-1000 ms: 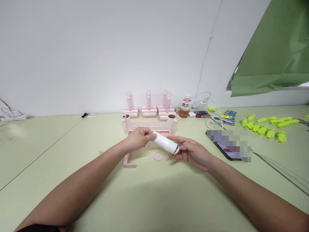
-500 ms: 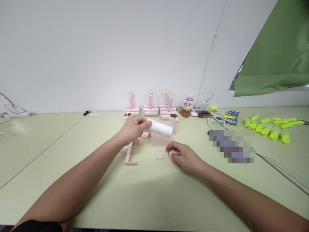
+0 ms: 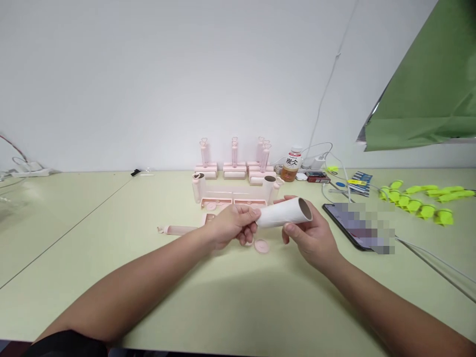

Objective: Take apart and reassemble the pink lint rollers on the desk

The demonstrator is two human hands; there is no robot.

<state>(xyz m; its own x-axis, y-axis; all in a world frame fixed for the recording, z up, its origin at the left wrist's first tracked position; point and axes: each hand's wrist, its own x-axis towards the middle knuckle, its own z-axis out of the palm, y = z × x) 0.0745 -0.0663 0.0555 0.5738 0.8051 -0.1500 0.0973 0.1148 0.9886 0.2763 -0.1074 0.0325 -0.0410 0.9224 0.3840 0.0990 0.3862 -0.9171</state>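
At approx. 9 o'clock from the white roll (image 3: pixel 280 215), a pink tube (image 3: pixel 181 230) lies flat on the tabletop (image 3: pixel 238 297), heart-ended tip twd 9, its other end hidden by the L forearm. Next, at 9–10 o'clock, a shallow pink tray (image 3: pixel 210 206) sits behind the person's L hand (image 3: pixel 232 225); this hand's thumb & fingers pinch the roll's L end. Further back, approx. 10 o'clock, pink holders (image 3: pixel 234 172) stand by the wall w/ upright tubes on them. A pink disc (image 3: pixel 262 246) lies flat at 7 o'clock, nr the L fingers. The roll itself is held above the tabletop, btwn both hands: long axis approx. 9 to 3, R end a touch higher, open brown core facing abt 3. A bottle (image 3: pixel 291 164) stands at 12. The person's R hand (image 3: pixel 314 237) cups the open end, thumb by the lower edge, other fingers partly hidden behind; can't tell if they're gripping. Just past 3 o'clock: a phone (image 3: pixel 340 221), then, just above 3, neon-yellow pieces (image 3: pixel 444 217).
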